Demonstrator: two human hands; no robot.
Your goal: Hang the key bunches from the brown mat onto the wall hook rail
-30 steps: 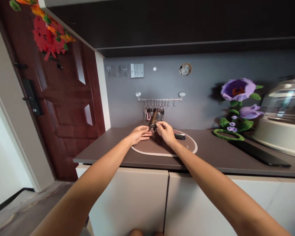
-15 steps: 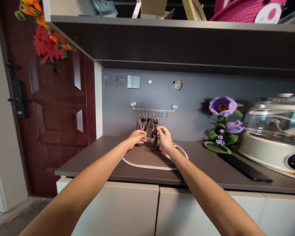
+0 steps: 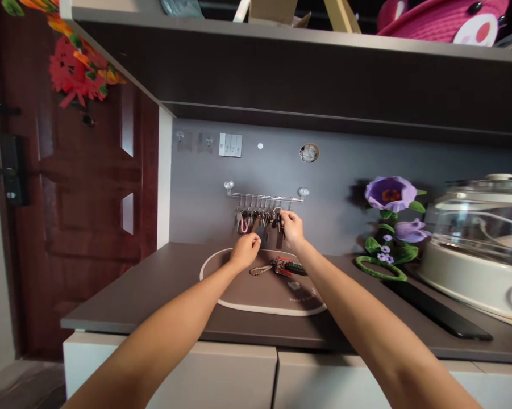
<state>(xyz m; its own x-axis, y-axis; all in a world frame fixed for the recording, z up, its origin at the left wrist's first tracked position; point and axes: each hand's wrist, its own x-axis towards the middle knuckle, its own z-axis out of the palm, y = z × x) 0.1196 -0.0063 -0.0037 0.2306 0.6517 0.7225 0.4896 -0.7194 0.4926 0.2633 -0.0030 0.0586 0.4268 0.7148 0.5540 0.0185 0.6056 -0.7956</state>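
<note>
My right hand pinches the metal ring of a bunch of keys at the right part of the hook rail. A brown tag hangs among these keys; whether the ring sits on a hook I cannot tell. Several other bunches of keys hang to the left, one with a pink loop. My left hand is just below them, fingers curled together, with nothing visible in it. Under the hands, a key bunch with a braided cord and red and green parts lies on the brown mat.
A purple flower ornament, a black phone-like slab and a white appliance with a clear cover stand or lie on the right of the counter. A deep shelf overhangs the hands. The red-brown door is at left.
My right hand has lifted the keys from above the mat up to the rail. My left hand stays low, just left of centre. The view has shifted slightly.
</note>
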